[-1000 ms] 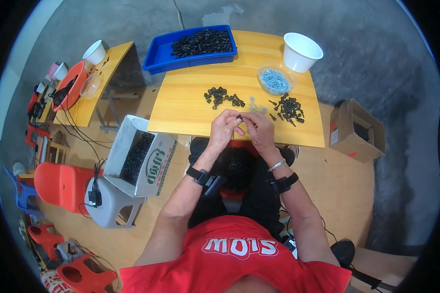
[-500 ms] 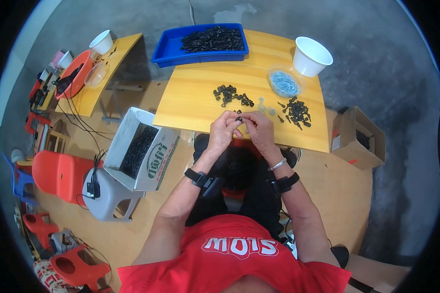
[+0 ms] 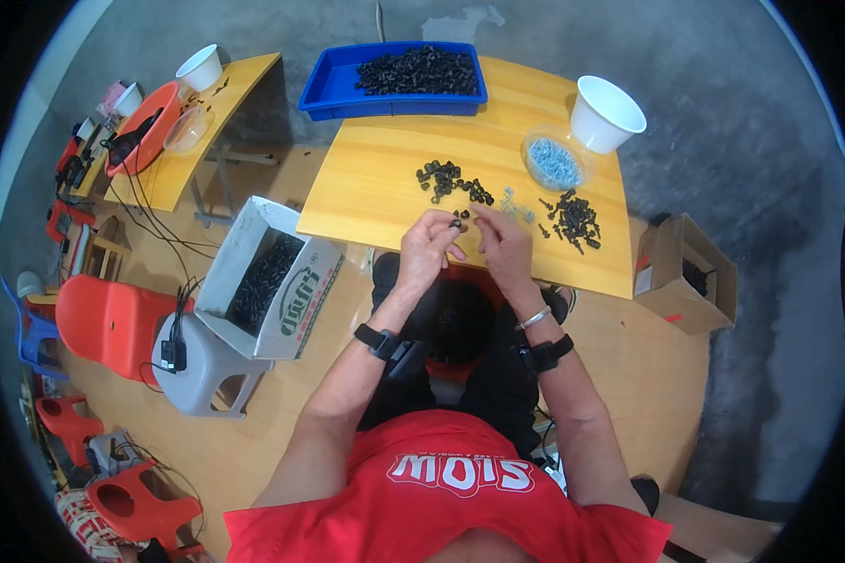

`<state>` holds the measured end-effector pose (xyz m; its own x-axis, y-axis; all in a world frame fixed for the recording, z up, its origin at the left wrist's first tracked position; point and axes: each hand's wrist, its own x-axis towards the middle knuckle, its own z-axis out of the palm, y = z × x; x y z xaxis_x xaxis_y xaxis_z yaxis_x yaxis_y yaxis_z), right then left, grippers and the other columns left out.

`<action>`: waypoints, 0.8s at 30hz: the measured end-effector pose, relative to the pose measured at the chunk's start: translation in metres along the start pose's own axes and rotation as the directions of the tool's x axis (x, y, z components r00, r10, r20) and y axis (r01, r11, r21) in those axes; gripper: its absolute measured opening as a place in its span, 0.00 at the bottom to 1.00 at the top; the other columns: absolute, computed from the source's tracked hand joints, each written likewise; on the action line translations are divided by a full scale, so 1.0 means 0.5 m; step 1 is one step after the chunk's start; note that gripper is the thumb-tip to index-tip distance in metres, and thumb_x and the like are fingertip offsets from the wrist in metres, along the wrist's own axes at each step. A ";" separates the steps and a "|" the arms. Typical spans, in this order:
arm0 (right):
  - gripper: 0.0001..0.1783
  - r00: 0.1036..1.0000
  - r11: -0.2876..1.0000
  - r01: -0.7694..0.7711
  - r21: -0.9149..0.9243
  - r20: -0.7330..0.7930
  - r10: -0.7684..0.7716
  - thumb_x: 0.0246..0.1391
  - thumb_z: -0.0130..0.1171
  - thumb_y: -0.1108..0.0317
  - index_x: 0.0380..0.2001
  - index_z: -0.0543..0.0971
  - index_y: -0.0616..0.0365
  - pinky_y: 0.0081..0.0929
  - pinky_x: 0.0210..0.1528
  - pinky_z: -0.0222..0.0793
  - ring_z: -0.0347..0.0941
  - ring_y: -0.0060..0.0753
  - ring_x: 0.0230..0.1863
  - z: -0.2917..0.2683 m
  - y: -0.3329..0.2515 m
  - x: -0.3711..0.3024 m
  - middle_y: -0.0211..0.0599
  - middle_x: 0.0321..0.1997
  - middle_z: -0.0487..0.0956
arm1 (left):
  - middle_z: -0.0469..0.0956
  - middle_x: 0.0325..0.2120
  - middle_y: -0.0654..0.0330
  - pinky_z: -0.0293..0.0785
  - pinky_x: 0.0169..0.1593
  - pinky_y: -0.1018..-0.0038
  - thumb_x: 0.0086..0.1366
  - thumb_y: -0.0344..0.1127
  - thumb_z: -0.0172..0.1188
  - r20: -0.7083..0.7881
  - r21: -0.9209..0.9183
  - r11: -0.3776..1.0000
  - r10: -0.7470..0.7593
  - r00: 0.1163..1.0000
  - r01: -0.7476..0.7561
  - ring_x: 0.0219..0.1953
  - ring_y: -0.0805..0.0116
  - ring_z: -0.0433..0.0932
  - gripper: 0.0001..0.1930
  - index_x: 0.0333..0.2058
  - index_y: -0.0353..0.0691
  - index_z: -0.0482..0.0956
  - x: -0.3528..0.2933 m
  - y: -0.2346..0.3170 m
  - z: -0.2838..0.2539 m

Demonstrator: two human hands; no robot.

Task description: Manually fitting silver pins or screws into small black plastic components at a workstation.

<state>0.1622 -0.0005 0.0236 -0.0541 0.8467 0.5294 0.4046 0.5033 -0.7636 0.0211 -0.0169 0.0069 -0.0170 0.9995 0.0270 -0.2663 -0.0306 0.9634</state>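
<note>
My left hand (image 3: pixel 429 248) is closed at the table's near edge, pinching a small black round part (image 3: pixel 456 223) between thumb and fingertips. To its right, a short gap away, my right hand (image 3: pixel 505 246) has its fingers bent and apart, with nothing visible in them. Just beyond my hands lies a loose group of black round parts (image 3: pixel 439 178). A few small silver screws (image 3: pixel 512 205) lie past my right fingers. Further right is a pile of longer black pieces (image 3: pixel 574 219).
On the yellow table (image 3: pixel 376 178) stand a blue tray (image 3: pixel 333 86) with black parts, a clear bowl of silver screws (image 3: pixel 553 163) and a white bucket (image 3: pixel 609 114). Open cartons flank me: a white box (image 3: pixel 296 314) left, a brown box (image 3: pixel 671 291) right. Between my legs sits a red container (image 3: pixel 453 371).
My hands, together before, have come apart. The right one has shifted slightly right, while the left stays in place with the small black part at its fingertips.
</note>
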 end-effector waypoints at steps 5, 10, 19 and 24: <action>0.06 0.999 0.981 0.025 -0.193 0.033 -0.019 0.49 0.57 0.71 0.32 0.78 0.57 0.33 0.32 0.69 0.73 0.44 0.30 0.000 0.030 0.017 0.39 0.30 0.75 | 0.80 0.31 0.57 0.64 0.18 0.87 0.61 0.26 0.55 -0.139 0.032 0.998 0.063 0.988 -0.059 0.20 0.77 0.77 0.05 0.36 0.35 0.72 0.018 0.002 -0.040; 0.06 0.994 0.928 0.111 -0.355 0.063 -0.094 0.49 0.56 0.71 0.33 0.78 0.56 0.37 0.32 0.69 0.73 0.44 0.31 0.026 0.030 0.025 0.38 0.32 0.73 | 0.80 0.30 0.58 0.63 0.18 0.87 0.60 0.24 0.56 -0.133 0.014 0.999 0.031 0.991 -0.030 0.19 0.78 0.76 0.05 0.36 0.36 0.73 0.021 0.008 -0.039; 0.06 0.976 0.986 -0.168 -0.009 0.138 0.168 0.49 0.58 0.71 0.32 0.77 0.57 0.30 0.25 0.69 0.73 0.34 0.23 0.009 0.049 0.011 0.36 0.27 0.77 | 0.78 0.26 0.63 0.64 0.23 0.86 0.61 0.25 0.55 0.015 -0.034 0.998 -0.059 0.998 0.060 0.22 0.79 0.74 0.10 0.42 0.34 0.76 0.020 0.008 -0.033; 0.05 0.808 0.564 -0.589 0.579 0.398 0.435 0.52 0.60 0.72 0.31 0.77 0.61 0.08 0.14 0.55 0.68 0.11 0.19 -0.032 0.011 0.015 0.29 0.23 0.77 | 0.77 0.26 0.62 0.67 0.30 0.84 0.64 0.27 0.52 0.088 -0.141 0.983 -0.106 0.990 0.118 0.25 0.79 0.73 0.10 0.44 0.34 0.75 0.025 0.010 -0.024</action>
<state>0.1789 0.0061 0.0293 -0.2308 0.9716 -0.0517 -0.2688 -0.1147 -0.9563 0.0079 -0.0048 0.0088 0.0962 0.9940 -0.0524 -0.3998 0.0868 0.9125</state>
